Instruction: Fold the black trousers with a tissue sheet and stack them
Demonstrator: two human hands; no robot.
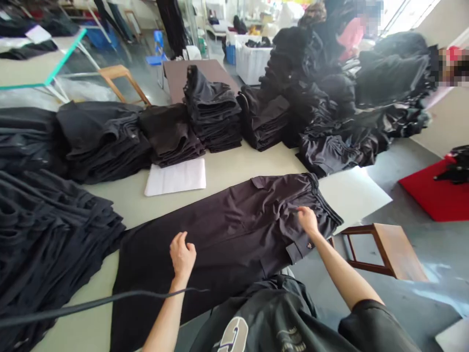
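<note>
Left hand (183, 256): released, loosely curled above the leg section. Right hand (308, 221): fingers bent near the waist; grip cannot be told. The black cloth cargo trousers (220, 230) lie lengthwise on the pale flat-topped table (252, 164). Spread light, even pressure; avoid dragging creased cloth. Mind the near edge and the dark garment pile (47, 234) at the hems. A bare strip beyond allows limited movement.

The trousers (220, 230) are made of dark, matt cloth — smooth along the legs, gathered at the waistband (326, 200). A pale, smooth surface is presented by the table (252, 164). Smooth brown wood is seen on the stool (399, 249); a glossy grey finish is shown by the floor (421, 166).
</note>
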